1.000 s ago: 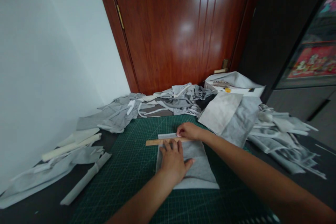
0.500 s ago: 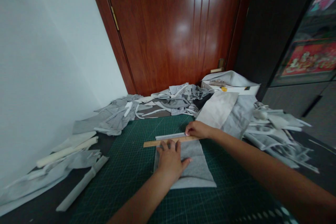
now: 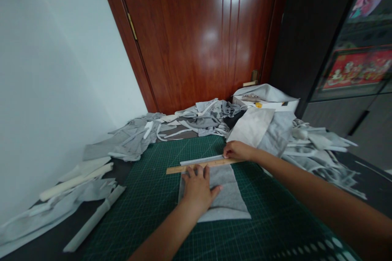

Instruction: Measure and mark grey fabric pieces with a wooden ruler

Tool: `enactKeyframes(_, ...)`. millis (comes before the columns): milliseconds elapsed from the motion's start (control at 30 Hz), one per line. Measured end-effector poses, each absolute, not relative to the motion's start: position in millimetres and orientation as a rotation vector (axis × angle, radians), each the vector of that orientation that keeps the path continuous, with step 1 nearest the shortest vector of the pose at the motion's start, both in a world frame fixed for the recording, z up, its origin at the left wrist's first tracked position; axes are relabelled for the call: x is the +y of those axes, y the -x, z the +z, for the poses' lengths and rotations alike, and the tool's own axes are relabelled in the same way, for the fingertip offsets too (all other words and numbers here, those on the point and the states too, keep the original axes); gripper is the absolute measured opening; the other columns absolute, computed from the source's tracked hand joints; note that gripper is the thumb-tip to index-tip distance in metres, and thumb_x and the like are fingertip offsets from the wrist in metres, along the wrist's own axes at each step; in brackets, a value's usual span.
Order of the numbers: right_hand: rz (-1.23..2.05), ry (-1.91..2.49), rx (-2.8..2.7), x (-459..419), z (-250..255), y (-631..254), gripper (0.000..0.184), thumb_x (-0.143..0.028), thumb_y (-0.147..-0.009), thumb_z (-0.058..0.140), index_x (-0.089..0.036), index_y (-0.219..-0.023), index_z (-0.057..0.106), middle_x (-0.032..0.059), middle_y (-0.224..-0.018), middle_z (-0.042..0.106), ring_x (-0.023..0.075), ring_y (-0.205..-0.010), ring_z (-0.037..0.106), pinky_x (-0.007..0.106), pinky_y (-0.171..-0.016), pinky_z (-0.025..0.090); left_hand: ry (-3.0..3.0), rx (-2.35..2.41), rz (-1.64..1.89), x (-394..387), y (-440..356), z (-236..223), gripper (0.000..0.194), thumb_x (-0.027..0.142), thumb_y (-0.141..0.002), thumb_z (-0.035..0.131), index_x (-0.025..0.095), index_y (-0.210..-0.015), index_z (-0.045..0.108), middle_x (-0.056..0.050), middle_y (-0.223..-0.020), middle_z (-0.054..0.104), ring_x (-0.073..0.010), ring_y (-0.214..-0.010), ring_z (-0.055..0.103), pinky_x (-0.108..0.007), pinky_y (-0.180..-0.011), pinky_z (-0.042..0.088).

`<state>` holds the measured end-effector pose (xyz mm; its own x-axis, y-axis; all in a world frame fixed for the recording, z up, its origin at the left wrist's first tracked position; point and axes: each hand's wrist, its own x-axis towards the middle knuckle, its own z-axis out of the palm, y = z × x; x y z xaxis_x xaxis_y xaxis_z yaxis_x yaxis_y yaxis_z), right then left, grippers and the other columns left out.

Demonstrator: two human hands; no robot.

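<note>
Grey cloth lies beneath a ruler (left hand spread across both)

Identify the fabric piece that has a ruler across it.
The grey piece on the green mat, partly beneath the left hand; only it has the wooden ruler across it.

Head-worn view, facing forward and down, hands near, door beyond

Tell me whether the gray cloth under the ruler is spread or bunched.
Spread: the gray cloth lies nearly flat on the green mat under the left hand and wooden ruler.
</note>
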<state>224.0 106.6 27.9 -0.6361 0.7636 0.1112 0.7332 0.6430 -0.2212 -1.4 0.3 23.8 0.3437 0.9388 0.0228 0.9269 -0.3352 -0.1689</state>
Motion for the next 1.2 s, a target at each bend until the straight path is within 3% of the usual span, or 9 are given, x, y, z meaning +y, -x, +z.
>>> enactKeyframes(300,0.117,1.288,-2.746,102.6,36.5,-221.3,0.02,-0.007,-0.074,0.056,-0.02,-0.072,0.072,0.0045,-0.077,0.07,0.0167,-0.077,0.062,0.024,-0.075,0.042,2.461,-1.71,0.088,0.5,2.8,22.3,0.078,0.069,-0.083,0.031,0.018,-0.142,0.039,-0.02,-0.14,0.042,-0.049,-0.124,0.035,-0.06,-0.093,0.034)
enactKeyframes(433,-0.197,1.528,-2.719,90.1,45.6,-230.1,0.021,0.002,-0.069,0.058,-0.016,-0.063,0.068,0.0128,-0.076,0.069,0.0209,-0.079,0.062,0.029,-0.076,0.042,2.443,-1.712,0.079,1.1,2.9,19.4,0.078,0.07,-0.084,0.031,0.018,-0.141,0.039,-0.02,-0.14,0.042,-0.0484,-0.125,0.035,-0.06,-0.094,0.033)
enactKeyframes(567,-0.398,1.676,-2.657,77.0,58.7,-244.8,0.022,-0.001,-0.078,0.052,-0.013,-0.074,0.07,0.0182,-0.083,0.067,0.0249,-0.085,0.062,0.031,-0.075,0.042,2.441,-1.71,0.071,1.5,2.6,18.5,0.078,0.07,-0.083,0.033,0.018,-0.141,0.039,-0.02,-0.138,0.043,-0.0484,-0.124,0.035,-0.06,-0.094,0.032)
enactKeyframes(700,-0.168,1.705,-2.481,72.9,54.9,-250.2,0.02,-0.013,-0.085,0.049,-0.015,-0.084,0.068,0.0137,-0.087,0.067,0.0221,-0.082,0.062,0.03,-0.073,0.042,2.426,-1.702,0.042,1.2,2.6,18.5,0.077,0.069,-0.083,0.034,0.019,-0.141,0.04,-0.02,-0.138,0.044,-0.0484,-0.123,0.036,-0.059,-0.093,0.034)
enactKeyframes(867,0.26,1.58,-2.021,67.9,14.1,-241.0,0.015,-0.021,-0.085,0.047,-0.018,-0.09,0.061,0.0044,-0.081,0.065,0.017,-0.073,0.059,0.026,-0.068,0.042,2.432,-1.677,0.037,0.4,4.0,17.4,0.078,0.069,-0.084,0.031,0.018,-0.141,0.04,-0.021,-0.139,0.043,-0.049,-0.124,0.035,-0.06,-0.093,0.033)
enactKeyframes(967,0.31,1.486,-1.839,61.3,-5.3,-236.7,0.017,-0.023,-0.086,0.043,-0.02,-0.096,0.055,0.0009,-0.074,0.06,0.0167,-0.068,0.056,0.027,-0.065,0.042,2.44,-1.672,0.032,1.4,5.2,14.4,0.077,0.069,-0.084,0.029,0.019,-0.142,0.038,-0.02,-0.14,0.042,-0.049,-0.125,0.034,-0.061,-0.094,0.032)
enactKeyframes(1100,0.255,1.367,-1.853,54.2,-9.4,-236.0,0.016,-0.013,-0.08,0.039,-0.021,-0.079,0.053,0.0028,-0.079,0.057,0.0172,-0.077,0.055,0.028,-0.073,0.043,2.43,-1.692,0.046,3.0,4.8,11.8,0.078,0.069,-0.084,0.029,0.02,-0.144,0.035,-0.02,-0.143,0.039,-0.0496,-0.127,0.031,-0.062,-0.096,0.029)
enactKeyframes(1200,0.246,1.386,-1.879,52.0,-7.6,-234.2,0.018,-0.011,-0.08,0.039,-0.02,-0.078,0.055,0.0042,-0.083,0.058,0.0173,-0.079,0.055,0.028,-0.077,0.044,2.44,-1.703,0.065,5.4,4.5,13.4,0.078,0.069,-0.085,0.026,0.02,-0.145,0.033,-0.02,-0.144,0.037,-0.0497,-0.128,0.03,-0.062,-0.096,0.029)
